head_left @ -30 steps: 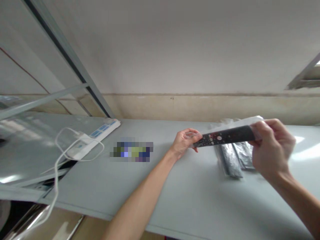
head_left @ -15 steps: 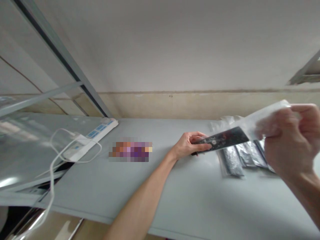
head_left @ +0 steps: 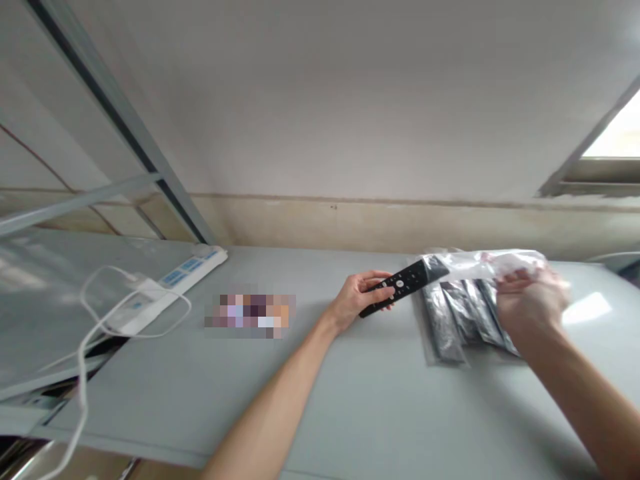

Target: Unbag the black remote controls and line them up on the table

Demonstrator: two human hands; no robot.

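Note:
My left hand (head_left: 363, 300) is closed around the lower end of a black TV remote control (head_left: 403, 287), which tilts up to the right. Its far end reaches the mouth of a clear plastic bag (head_left: 480, 265). My right hand (head_left: 530, 303) is at the other end of that bag, with its fingers on the plastic. Beneath the bag and right hand, several black remotes in clear sleeves (head_left: 450, 320) lie side by side on the pale grey table (head_left: 360, 393). The right hand hides part of them.
A white power strip (head_left: 195, 272) lies at the table's left, with a white cable (head_left: 115, 313) looping from it over the edge. A pixelated, unreadable object (head_left: 250, 315) sits left of my left hand. A wall rises behind the table, and a metal frame crosses the upper left.
Both hands have dropped closer to the table. The right hand has moved left with the bag, and the remote now tilts more steeply, its far end up to the right.

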